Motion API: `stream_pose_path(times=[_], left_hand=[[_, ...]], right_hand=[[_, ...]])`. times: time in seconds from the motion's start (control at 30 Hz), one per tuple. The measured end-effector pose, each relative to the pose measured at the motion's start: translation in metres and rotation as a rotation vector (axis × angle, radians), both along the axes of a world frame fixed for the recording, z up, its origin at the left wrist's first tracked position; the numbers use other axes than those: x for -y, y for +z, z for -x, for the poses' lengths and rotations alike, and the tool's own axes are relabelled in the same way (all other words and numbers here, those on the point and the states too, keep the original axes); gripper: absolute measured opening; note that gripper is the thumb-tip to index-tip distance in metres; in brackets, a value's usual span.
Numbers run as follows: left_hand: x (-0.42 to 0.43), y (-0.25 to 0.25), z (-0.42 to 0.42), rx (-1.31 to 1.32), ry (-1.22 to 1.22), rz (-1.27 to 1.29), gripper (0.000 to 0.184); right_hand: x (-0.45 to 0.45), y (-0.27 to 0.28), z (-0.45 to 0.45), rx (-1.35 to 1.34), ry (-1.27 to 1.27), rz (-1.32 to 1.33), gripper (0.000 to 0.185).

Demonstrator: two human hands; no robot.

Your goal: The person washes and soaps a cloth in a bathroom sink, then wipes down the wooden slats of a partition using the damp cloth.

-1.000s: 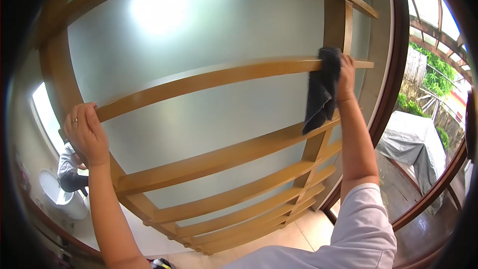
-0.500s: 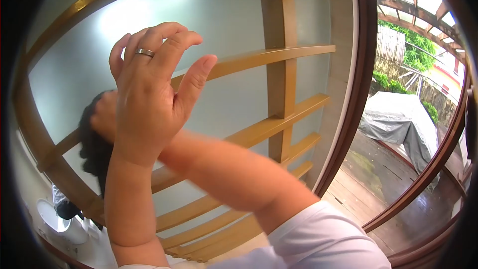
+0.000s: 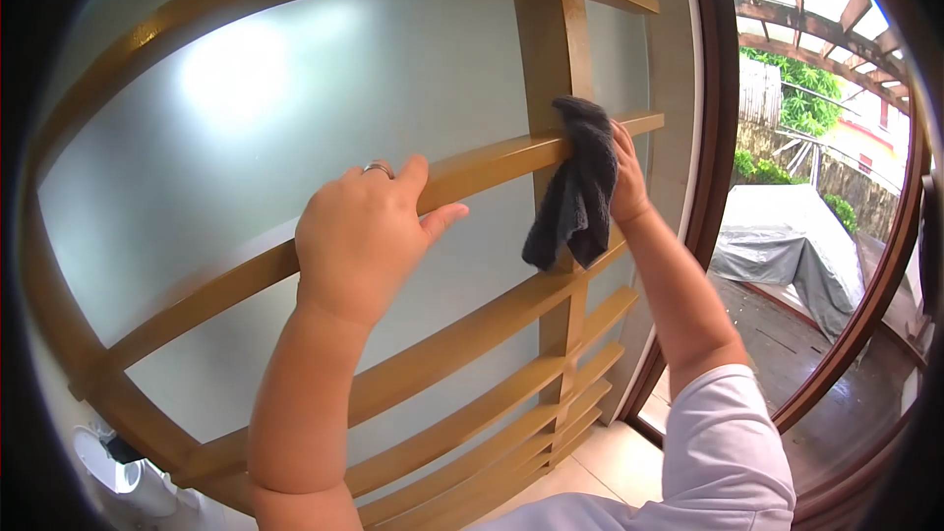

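A wooden slat (image 3: 497,159) runs across a frame of wooden bars in front of pale frosted panels. My left hand (image 3: 359,236) lies over this slat left of the middle, its fingers curled over the top edge and the thumb sticking out to the right; a ring is on one finger. Farther right, a dark grey cloth (image 3: 580,187) hangs over the same slat beside the upright bar (image 3: 560,324). My right hand (image 3: 629,175) is closed on the cloth's right side, its fingers partly hidden behind it.
More slats (image 3: 472,334) cross the frame lower down. At the right a dark brown door frame (image 3: 703,167) borders a view outdoors, with a grey-covered object (image 3: 787,236) on a deck. A white container (image 3: 138,482) stands low at the left, and pale floor tiles (image 3: 619,462) show below.
My right hand has carried the dark cloth from the far left, behind my left arm, to the right end of the slat. My left hand has come down from mid-air onto the slat.
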State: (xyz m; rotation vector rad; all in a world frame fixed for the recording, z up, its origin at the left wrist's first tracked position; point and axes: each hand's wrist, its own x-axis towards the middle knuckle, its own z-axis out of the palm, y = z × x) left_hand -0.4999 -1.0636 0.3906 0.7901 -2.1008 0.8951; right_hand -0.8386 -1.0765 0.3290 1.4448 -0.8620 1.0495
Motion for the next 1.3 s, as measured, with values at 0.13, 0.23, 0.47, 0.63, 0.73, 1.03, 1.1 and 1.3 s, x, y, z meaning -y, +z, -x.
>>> stream_pose_path(times=[0.13, 0.23, 0.47, 0.63, 0.73, 1.03, 1.1, 1.3], left_hand=[[-0.002, -0.001, -0.001, -0.061, -0.003, 0.054, 0.041], [0.001, -0.008, 0.004, -0.055, -0.022, 0.080, 0.042], [0.001, -0.012, 0.047, 0.010, -0.060, 0.047, 0.045], [-0.008, 0.007, 0.084, -0.038, 0.036, -0.144, 0.042], [-0.013, 0.003, 0.096, -0.108, 0.148, -0.149, 0.036], [-0.017, 0.003, 0.100, -0.158, 0.287, -0.147, 0.032], [-0.018, 0.004, 0.102, -0.161, 0.296, -0.160, 0.031], [-0.016, 0.002, 0.099, -0.193, 0.237, -0.129, 0.032]], right_hand=[[0.006, -0.023, 0.021, 0.294, -0.226, 0.085, 0.045], [-0.015, -0.016, 0.046, 0.309, -0.431, -0.131, 0.049], [-0.010, 0.005, 0.007, -0.039, -0.006, -0.156, 0.036], [-0.014, 0.030, 0.117, -0.026, -0.136, -0.201, 0.030], [-0.015, 0.025, 0.189, 0.025, -0.208, -0.287, 0.024], [-0.018, 0.019, 0.121, -0.034, 0.008, -0.059, 0.033], [-0.009, 0.030, 0.097, -0.088, -0.030, -0.190, 0.016], [-0.002, 0.046, 0.047, -0.169, -0.013, -0.338, 0.024]])
